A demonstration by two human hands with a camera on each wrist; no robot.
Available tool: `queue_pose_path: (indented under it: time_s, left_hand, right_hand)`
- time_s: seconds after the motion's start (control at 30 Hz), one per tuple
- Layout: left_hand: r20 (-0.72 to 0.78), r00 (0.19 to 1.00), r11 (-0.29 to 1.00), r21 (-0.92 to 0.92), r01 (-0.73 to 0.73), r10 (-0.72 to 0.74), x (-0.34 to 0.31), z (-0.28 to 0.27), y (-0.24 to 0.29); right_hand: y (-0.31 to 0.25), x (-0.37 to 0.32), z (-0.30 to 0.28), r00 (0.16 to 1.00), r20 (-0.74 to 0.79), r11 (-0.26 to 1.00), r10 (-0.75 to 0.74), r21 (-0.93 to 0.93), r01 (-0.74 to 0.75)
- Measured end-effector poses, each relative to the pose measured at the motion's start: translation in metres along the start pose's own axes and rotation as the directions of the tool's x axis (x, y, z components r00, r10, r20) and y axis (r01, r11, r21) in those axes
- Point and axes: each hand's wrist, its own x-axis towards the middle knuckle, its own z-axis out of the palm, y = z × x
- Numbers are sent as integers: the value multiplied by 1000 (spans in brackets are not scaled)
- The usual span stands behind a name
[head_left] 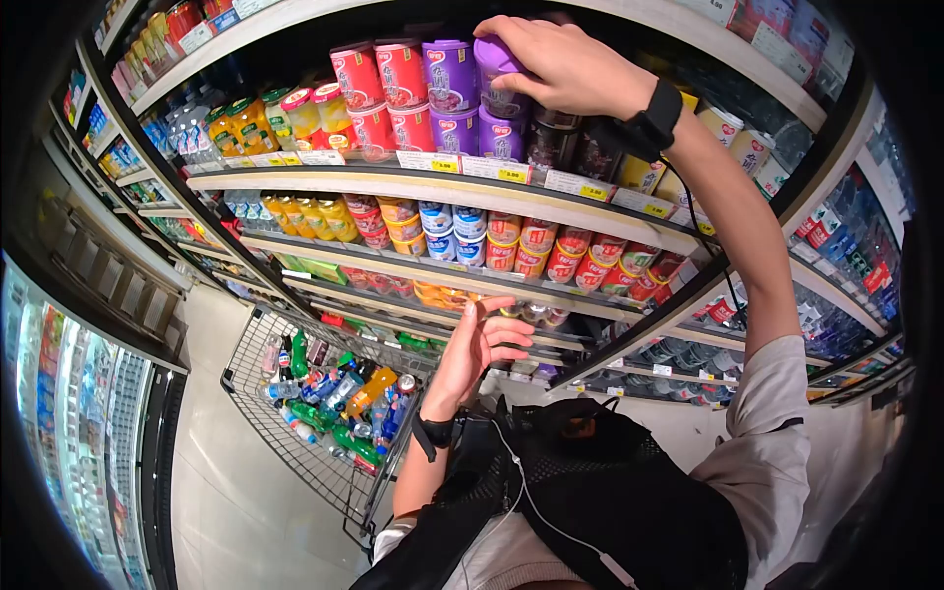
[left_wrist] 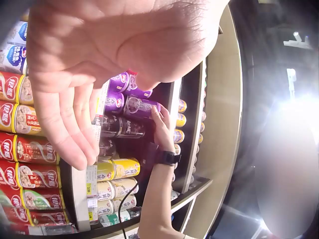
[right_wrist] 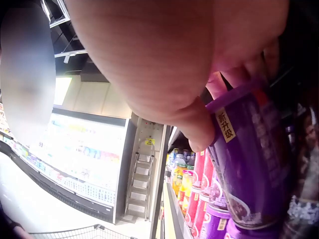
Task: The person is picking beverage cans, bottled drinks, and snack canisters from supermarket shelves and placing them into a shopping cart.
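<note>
Purple can [head_left: 492, 59] gripped by right hand [head_left: 570, 67]

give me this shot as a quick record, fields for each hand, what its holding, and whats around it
place: shop aisle with stocked shelves
right hand: raised to the upper shelf, fingers curled round a purple can
purple can: in the top row of stacked cans, next to red cans; cannot tell if it is lifted or resting
left hand: open, holds nothing, in front of the lower shelves
cart: wire, lower left, with bottles inside
</note>
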Motion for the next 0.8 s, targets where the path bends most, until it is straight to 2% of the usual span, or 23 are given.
queue_pose_path:
  time_s: [0.17,0.23,0.27,0.4,0.47,0.57,0.7,0.8]
  left_hand:
    - [-5,1000,998,53,26,-26,1,0,-3]
    - [-6,1000,998,64,27,-26,0,1,-2]
    - [-9,1000,997,72,24,-23,-1,1,-2]
    - [-25,999,997,71,38,-37,-2,-1,-6]
    - [-33,999,996,75,40,-38,-2,-2,-6]
    - [-25,999,996,84,36,-34,-1,-1,-4]
    - [-39,998,995,85,45,-42,-3,-2,-5]
    - [-76,997,999,44,25,-22,-11,-5,-12]
  right_hand:
    - [11,13,2,981,144,990,129,46,-137]
    - [14,19,0,904,328,958,273,-3,-288]
    - [17,19,3,939,273,976,211,-10,-217]
    - [15,17,-2,919,316,963,237,48,-265]
    - [18,13,-5,970,209,978,127,137,-157]
    - [15,13,-19,955,276,974,108,165,-158]
    - [24,15,-5,965,238,974,110,169,-152]
    - [12,15,-12,947,277,965,162,155,-210]
